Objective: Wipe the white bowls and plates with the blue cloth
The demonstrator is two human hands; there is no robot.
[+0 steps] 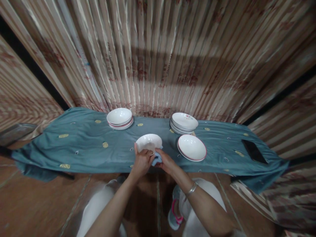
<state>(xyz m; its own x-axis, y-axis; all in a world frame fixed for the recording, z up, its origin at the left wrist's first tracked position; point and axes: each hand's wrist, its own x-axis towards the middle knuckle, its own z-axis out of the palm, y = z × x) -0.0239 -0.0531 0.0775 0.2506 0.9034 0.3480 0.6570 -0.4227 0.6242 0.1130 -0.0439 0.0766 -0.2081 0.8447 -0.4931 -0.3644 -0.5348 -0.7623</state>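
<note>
A white bowl [150, 141] is at the front middle of the table, tilted a little toward me. My left hand [142, 162] grips its near left rim, thumb along the outer side and the other fingers curled inward. At the near right rim, my right hand [166, 161] is closed around a light blue cloth [156, 159], which presses against the bowl's edge. The two hands almost touch. Part of the cloth and the underside of the bowl are hidden by my fingers.
Behind to the left stands a stack of bowls [119, 117]; another stack [184, 121] is at the back right. Red-rimmed bowls [192, 147] sit closer on the right. A dark phone [254, 151] lies at the right end of the teal tablecloth [86, 148]. A curtain [153, 59] hangs behind.
</note>
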